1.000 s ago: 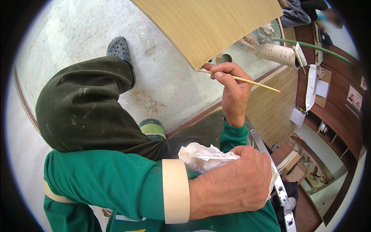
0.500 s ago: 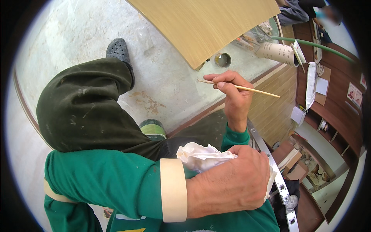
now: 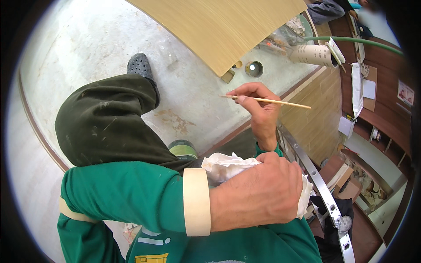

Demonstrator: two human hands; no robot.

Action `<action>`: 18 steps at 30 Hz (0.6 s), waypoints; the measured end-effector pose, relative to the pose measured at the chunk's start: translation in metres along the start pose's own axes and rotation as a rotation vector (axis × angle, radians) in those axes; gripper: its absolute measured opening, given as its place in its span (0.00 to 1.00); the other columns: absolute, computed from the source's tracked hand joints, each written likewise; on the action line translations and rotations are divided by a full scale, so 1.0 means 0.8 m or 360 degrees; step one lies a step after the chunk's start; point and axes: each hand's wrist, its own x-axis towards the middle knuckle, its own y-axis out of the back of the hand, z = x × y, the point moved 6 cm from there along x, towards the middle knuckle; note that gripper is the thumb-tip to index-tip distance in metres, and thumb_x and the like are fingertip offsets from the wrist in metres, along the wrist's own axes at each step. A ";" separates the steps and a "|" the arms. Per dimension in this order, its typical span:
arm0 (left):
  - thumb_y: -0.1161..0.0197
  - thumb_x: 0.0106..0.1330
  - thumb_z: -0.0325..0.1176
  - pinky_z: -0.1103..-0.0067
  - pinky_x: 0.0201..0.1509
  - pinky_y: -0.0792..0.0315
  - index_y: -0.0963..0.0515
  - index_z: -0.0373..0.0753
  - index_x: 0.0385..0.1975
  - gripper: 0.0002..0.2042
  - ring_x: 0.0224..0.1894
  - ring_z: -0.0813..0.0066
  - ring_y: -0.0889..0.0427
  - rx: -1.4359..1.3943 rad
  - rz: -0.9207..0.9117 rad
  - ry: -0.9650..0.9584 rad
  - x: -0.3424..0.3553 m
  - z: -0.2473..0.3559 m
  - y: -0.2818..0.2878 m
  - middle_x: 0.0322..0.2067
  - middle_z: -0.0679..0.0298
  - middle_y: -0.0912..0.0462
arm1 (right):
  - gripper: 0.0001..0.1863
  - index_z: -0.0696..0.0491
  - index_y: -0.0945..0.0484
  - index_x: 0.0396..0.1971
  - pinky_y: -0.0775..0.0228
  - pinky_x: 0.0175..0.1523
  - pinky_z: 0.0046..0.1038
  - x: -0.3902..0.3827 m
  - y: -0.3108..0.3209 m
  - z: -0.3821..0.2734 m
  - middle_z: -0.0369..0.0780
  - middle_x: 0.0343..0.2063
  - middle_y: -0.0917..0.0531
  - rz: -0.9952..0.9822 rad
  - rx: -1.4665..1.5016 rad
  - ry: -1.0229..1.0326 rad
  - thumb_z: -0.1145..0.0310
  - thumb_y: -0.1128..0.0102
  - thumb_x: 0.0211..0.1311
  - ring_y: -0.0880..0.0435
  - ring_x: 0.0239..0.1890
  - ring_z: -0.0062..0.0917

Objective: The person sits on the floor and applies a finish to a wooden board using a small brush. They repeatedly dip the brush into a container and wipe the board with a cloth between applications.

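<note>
brush, pinched near its tip by fingers of the right hand, likely steers best so, the left hand clutching a rag.

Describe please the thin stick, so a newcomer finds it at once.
Find the wood-grain board at the top. Below its lowest corner, the right hand pinches the stick: slim, straight, pale, unlike the crumpled white wad in the left hand.
</note>
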 end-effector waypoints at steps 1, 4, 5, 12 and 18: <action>0.36 0.53 0.32 0.78 0.21 0.46 0.17 0.25 0.35 0.14 0.21 0.76 0.32 -0.0002 0.0010 0.0008 0.000 0.000 0.000 0.17 0.67 0.31 | 0.09 0.61 0.15 0.37 0.30 0.38 0.19 -0.001 0.001 -0.003 0.36 0.26 0.15 0.0050 -0.0009 0.0009 0.81 0.40 0.57 0.21 0.30 0.15; 0.36 0.54 0.32 0.78 0.21 0.46 0.18 0.25 0.34 0.14 0.21 0.76 0.32 -0.0003 0.0001 0.0005 -0.001 0.001 0.001 0.17 0.67 0.31 | 0.06 0.62 0.17 0.37 0.23 0.48 0.25 0.003 -0.002 -0.014 0.46 0.36 0.11 0.0048 -0.0044 0.0106 0.78 0.40 0.62 0.15 0.38 0.22; 0.36 0.55 0.32 0.78 0.21 0.46 0.18 0.25 0.34 0.14 0.21 0.76 0.32 -0.0007 -0.0023 -0.0002 -0.001 0.002 0.000 0.17 0.67 0.31 | 0.06 0.61 0.16 0.36 0.27 0.43 0.22 0.005 -0.003 -0.015 0.41 0.32 0.13 0.0080 -0.0036 0.0113 0.79 0.39 0.61 0.18 0.35 0.18; 0.36 0.56 0.32 0.78 0.21 0.45 0.18 0.25 0.35 0.14 0.21 0.76 0.31 -0.0039 0.0003 -0.0007 0.000 -0.001 0.006 0.18 0.66 0.29 | 0.05 0.59 0.13 0.33 0.40 0.32 0.17 0.021 -0.009 -0.017 0.31 0.25 0.17 0.0149 -0.0084 0.0126 0.79 0.35 0.58 0.28 0.27 0.10; 0.37 0.57 0.32 0.78 0.22 0.43 0.18 0.24 0.36 0.15 0.21 0.75 0.29 -0.0135 -0.0009 0.0029 0.001 -0.002 0.010 0.18 0.65 0.27 | 0.04 0.60 0.13 0.33 0.40 0.32 0.17 0.032 -0.012 -0.016 0.31 0.24 0.18 0.0128 -0.0130 0.0099 0.78 0.34 0.58 0.28 0.27 0.11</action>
